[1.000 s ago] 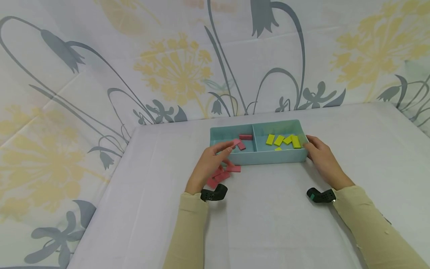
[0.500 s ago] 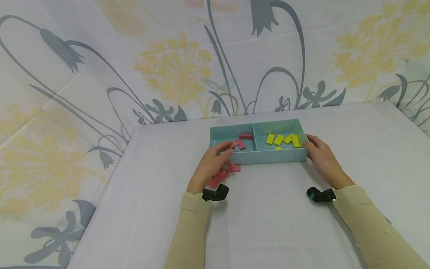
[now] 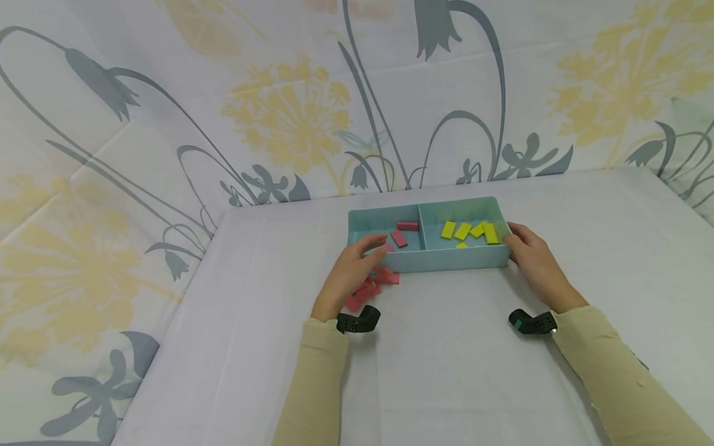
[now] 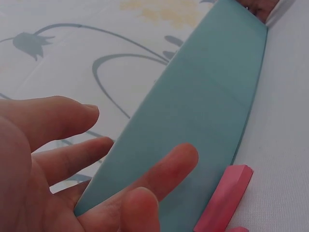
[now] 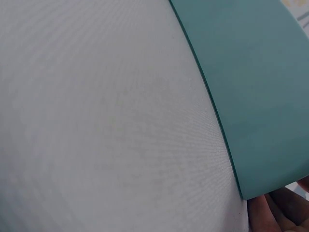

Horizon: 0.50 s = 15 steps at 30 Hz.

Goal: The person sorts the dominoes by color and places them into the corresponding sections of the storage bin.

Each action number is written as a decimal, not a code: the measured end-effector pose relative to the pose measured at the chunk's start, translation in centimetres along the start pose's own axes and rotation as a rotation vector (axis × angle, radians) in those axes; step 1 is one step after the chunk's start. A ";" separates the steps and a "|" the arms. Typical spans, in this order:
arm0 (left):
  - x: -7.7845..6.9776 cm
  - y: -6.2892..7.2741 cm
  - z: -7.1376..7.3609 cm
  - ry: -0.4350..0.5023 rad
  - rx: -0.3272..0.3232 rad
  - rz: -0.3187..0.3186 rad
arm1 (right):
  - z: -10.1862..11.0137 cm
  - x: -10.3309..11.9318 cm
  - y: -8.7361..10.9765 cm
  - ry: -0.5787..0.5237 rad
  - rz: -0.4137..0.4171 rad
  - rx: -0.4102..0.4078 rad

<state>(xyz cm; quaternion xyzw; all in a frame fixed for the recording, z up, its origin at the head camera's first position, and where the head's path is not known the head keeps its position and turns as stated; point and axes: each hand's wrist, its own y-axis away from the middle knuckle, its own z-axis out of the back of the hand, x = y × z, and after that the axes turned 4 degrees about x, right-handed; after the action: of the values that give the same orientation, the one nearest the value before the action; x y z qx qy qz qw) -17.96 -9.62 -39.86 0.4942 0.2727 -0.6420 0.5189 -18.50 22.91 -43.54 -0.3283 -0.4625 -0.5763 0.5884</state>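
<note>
A teal two-compartment box stands on the white cloth. Pink blocks lie in its left compartment, one of them right beside my left fingertips; several yellow blocks lie in the right one. My left hand reaches over the box's front left rim, its fingers spread and nothing between them, as the left wrist view also shows. At the opposite end, my right hand grips the box's right corner, thumb toward the front; part of its fingers is hidden behind the end wall.
Several more pink blocks lie on the cloth in front of the box, partly under my left hand. Close behind the box, a flower-patterned cloth rises like a wall.
A pink block at my left fingertips has dropped away from them into the left compartment, toward the front wall. My right hand has stayed on the box's corner.
</note>
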 end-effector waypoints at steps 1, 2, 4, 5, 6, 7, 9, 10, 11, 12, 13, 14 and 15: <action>0.1 -0.1 0.0 -0.006 -0.002 -0.006 | 0.0 0.0 0.0 0.001 0.000 0.000; 0.2 -0.1 0.0 -0.009 -0.004 -0.009 | 0.0 0.0 0.0 0.003 0.000 0.000; 0.3 -0.1 0.0 -0.016 -0.006 -0.017 | 0.0 0.1 0.0 0.007 0.000 -0.001; 0.4 -0.2 0.0 -0.017 -0.006 -0.019 | 0.0 0.0 0.0 0.008 0.000 -0.001; 0.4 -0.2 0.0 -0.016 -0.005 -0.022 | 0.0 0.0 0.0 0.010 0.001 -0.001; 0.4 -0.2 0.0 -0.014 -0.004 -0.024 | 0.0 0.0 0.0 0.013 0.002 -0.003; 0.3 -0.1 0.1 -0.011 0.003 -0.038 | 0.0 0.0 0.0 0.015 0.003 -0.004; 0.3 -0.1 0.1 -0.006 0.009 -0.048 | 0.0 0.0 0.0 0.013 0.002 -0.004; 0.2 0.0 0.2 -0.001 0.014 -0.060 | 0.0 0.0 0.0 0.013 0.001 -0.003; 0.0 0.0 0.3 0.009 0.018 -0.073 | 0.0 -0.1 -0.1 0.013 0.002 -0.004; -0.2 0.2 0.4 0.021 0.024 -0.087 | 0.0 -0.1 -0.1 0.012 0.003 -0.004; -0.4 0.3 0.4 0.037 0.031 -0.102 | 0.0 -0.1 -0.1 0.011 0.002 -0.003; -0.8 0.5 0.5 0.056 0.037 -0.114 | 0.0 -0.1 -0.1 0.009 0.002 -0.003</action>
<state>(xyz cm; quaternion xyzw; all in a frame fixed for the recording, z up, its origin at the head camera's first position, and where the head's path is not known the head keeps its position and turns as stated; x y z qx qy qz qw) -17.66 -9.91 -38.88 0.5049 0.3029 -0.6614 0.4646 -18.59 22.96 -43.60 -0.3271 -0.4587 -0.5779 0.5905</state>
